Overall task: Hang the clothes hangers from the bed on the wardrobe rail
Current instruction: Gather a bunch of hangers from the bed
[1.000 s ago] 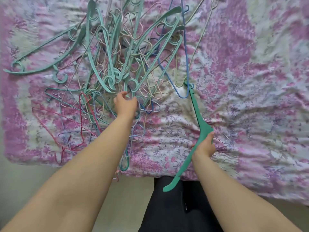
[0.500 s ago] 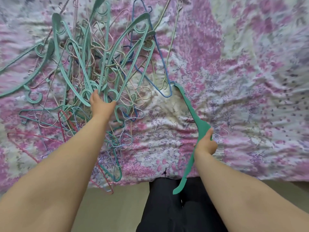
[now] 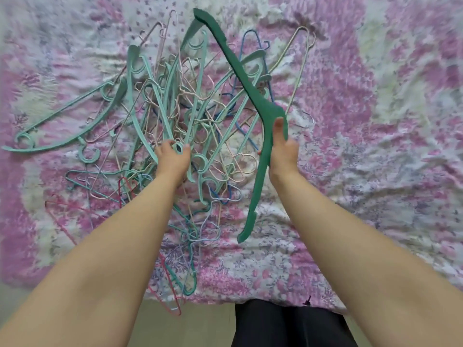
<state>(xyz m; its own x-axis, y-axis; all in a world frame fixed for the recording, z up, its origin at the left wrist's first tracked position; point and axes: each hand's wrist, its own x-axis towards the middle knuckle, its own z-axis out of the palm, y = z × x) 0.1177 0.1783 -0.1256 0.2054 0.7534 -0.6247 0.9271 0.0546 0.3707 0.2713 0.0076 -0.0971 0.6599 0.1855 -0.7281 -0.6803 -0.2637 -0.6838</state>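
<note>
Right hand (image 3: 283, 151) grips green hanger (image 3: 260, 106); left hand (image 3: 172, 159) seemingly grasps tangled hangers (image 3: 175, 108).

Two hands show: the left hand (image 3: 172, 159) in the heap, the right hand (image 3: 283, 149) gripping one dark green hanger (image 3: 260, 106). One tangled pile of hangers (image 3: 180, 126) lies on one bed (image 3: 375, 146). Of the broad light-teal plastic hangers (image 3: 62, 136), at least seven can be told apart. The thin wire hangers (image 3: 235, 169), pink, cream, blue and red, overlap too much to count; well over ten.
</note>
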